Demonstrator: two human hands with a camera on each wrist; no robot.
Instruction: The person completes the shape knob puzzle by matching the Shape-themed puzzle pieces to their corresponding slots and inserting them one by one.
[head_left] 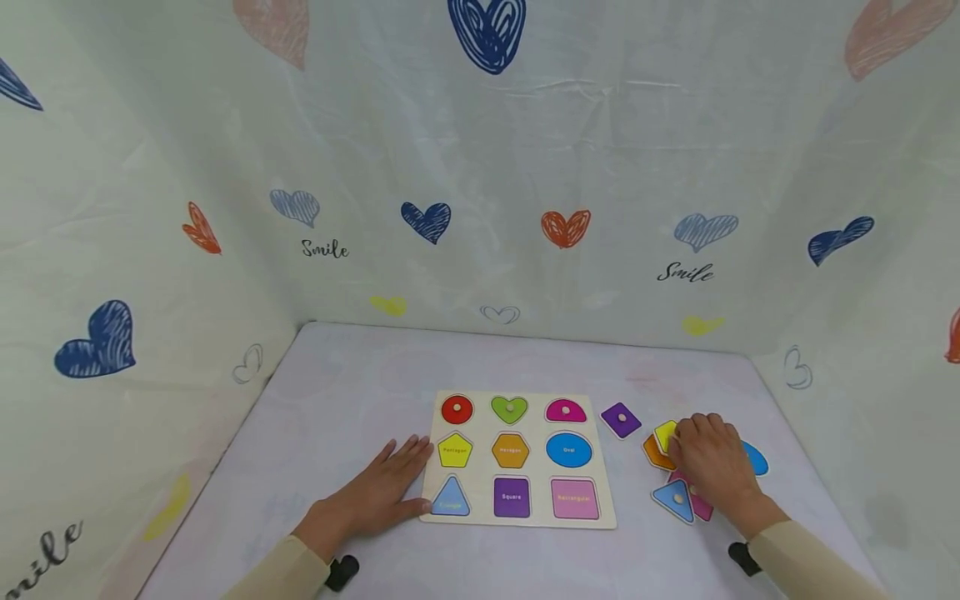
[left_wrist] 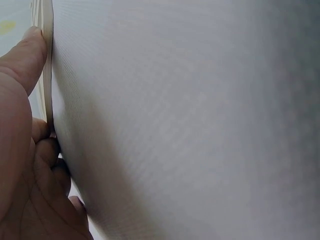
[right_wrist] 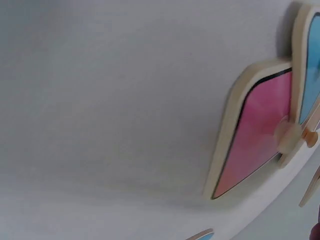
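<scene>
The board's [head_left: 482, 500] 12 o'clock row [head_left: 509, 409] was filled, six slots [head_left: 511, 454] weren't; left hand [head_left: 381, 492] was uncurled; right hand's [head_left: 712, 461] grip on yellow piece [head_left: 663, 435] couldn't be told.

1 head camera looked forward and down from well back, taking in the whole board [head_left: 482, 450], left hand [head_left: 382, 492], right hand [head_left: 712, 462] and heart-print sheet [head_left: 622, 150]. 2 wrist cameras sat close to the tabletop [left_wrist: 175, 125]: the left, turned sideways, shared the board's edge and left hand with the head view; the right, also tilted, shared the pink piece [right_wrist: 260, 130].
</scene>
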